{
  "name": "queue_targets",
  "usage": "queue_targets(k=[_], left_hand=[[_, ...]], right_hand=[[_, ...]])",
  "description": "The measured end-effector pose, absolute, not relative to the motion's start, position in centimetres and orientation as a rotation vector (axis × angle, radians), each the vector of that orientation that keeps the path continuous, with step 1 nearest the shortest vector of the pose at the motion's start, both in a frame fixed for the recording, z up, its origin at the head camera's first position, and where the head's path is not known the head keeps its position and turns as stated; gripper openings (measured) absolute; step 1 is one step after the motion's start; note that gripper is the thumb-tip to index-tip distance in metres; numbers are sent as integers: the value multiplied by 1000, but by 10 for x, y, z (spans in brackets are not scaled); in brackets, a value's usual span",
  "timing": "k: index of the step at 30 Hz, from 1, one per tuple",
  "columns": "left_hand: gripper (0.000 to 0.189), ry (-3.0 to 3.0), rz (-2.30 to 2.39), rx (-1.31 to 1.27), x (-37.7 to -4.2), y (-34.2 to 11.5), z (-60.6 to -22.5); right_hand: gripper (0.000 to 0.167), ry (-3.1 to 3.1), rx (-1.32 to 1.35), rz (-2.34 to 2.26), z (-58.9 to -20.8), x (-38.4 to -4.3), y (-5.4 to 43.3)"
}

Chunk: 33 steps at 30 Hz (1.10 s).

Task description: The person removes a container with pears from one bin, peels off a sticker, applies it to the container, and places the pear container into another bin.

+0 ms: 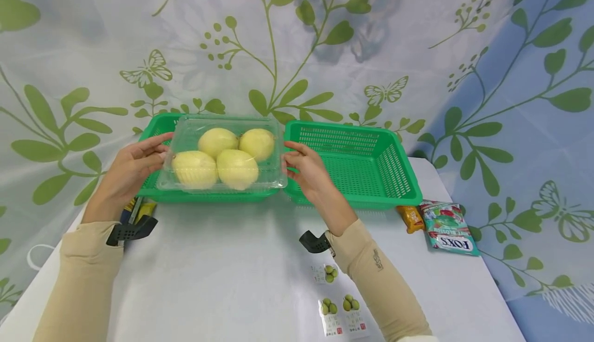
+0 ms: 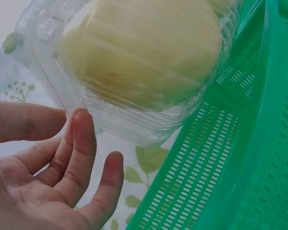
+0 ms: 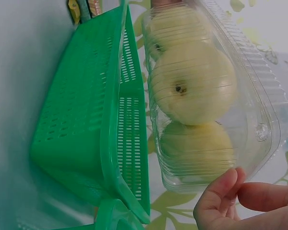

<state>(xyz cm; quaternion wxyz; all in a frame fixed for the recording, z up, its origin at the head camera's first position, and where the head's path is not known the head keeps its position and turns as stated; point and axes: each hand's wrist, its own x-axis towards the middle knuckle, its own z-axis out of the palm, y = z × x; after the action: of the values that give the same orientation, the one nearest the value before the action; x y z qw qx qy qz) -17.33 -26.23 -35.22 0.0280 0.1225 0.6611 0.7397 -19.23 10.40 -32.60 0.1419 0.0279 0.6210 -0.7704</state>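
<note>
A clear plastic clamshell box (image 1: 185, 130) is held up over the left green basket (image 1: 218, 196), with several round pale yellow pears (image 1: 237, 169) inside. My left hand (image 1: 130, 166) pinches the box's left edge; in the left wrist view, thumb and fingertips (image 2: 84, 129) meet at a corner of the plastic. On the opposite side, my right hand (image 1: 308, 171) holds the right edge between thumb and fingers (image 3: 221, 187). The box looks closed and stays apart from the basket in the right wrist view. It hides most of that basket's inside.
Beside it stands a second green basket (image 1: 352, 200). An orange snack packet (image 1: 411, 219) and a FOX'S candy bag (image 1: 449, 227) lie to its right. Several pear stickers (image 1: 341, 306) lie on the white table (image 1: 209, 280). Small packets (image 1: 146, 211) show by my left wrist.
</note>
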Motion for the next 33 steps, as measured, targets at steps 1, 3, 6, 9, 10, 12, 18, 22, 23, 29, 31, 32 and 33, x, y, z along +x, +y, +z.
queue_targets(k=[1, 3, 6, 9, 10, 12, 18, 22, 23, 29, 31, 32, 33], left_hand=[[49, 2044, 2280, 385, -172, -262, -352], [50, 2033, 2272, 420, -169, -263, -352], [51, 2035, 2255, 459, -166, -263, -354], [51, 2031, 2258, 473, -163, -262, -355], [51, 2027, 2264, 475, -163, -262, -356], [50, 2000, 2285, 484, -162, -262, -356], [50, 1983, 2300, 492, -161, -262, -357], [50, 2013, 2280, 486, -158, -263, -358], [50, 2018, 2278, 489, -157, -263, -358], [50, 2012, 2296, 536, -152, -261, -357], [50, 2002, 2306, 542, -151, -259, -355], [50, 1995, 2312, 544, -150, -258, -355], [50, 1987, 2318, 546, -149, -258, -354]], right_hand=[[42, 1790, 75, -2225, -326, -191, 105], [42, 1786, 71, -2226, -327, -189, 106], [42, 1791, 66, -2220, -329, -186, 107], [41, 1794, 65, -2215, -330, -183, 108], [41, 1794, 64, -2217, -330, -182, 108], [41, 1795, 62, -2219, -330, -181, 109], [41, 1789, 63, -2229, -330, -179, 109], [41, 1779, 59, -2233, -331, -176, 108], [41, 1777, 57, -2233, -331, -175, 108], [41, 1766, 47, -2250, -328, -170, 109], [41, 1764, 48, -2261, -327, -168, 110], [41, 1763, 48, -2267, -327, -167, 110], [40, 1759, 51, -2272, -327, -166, 110]])
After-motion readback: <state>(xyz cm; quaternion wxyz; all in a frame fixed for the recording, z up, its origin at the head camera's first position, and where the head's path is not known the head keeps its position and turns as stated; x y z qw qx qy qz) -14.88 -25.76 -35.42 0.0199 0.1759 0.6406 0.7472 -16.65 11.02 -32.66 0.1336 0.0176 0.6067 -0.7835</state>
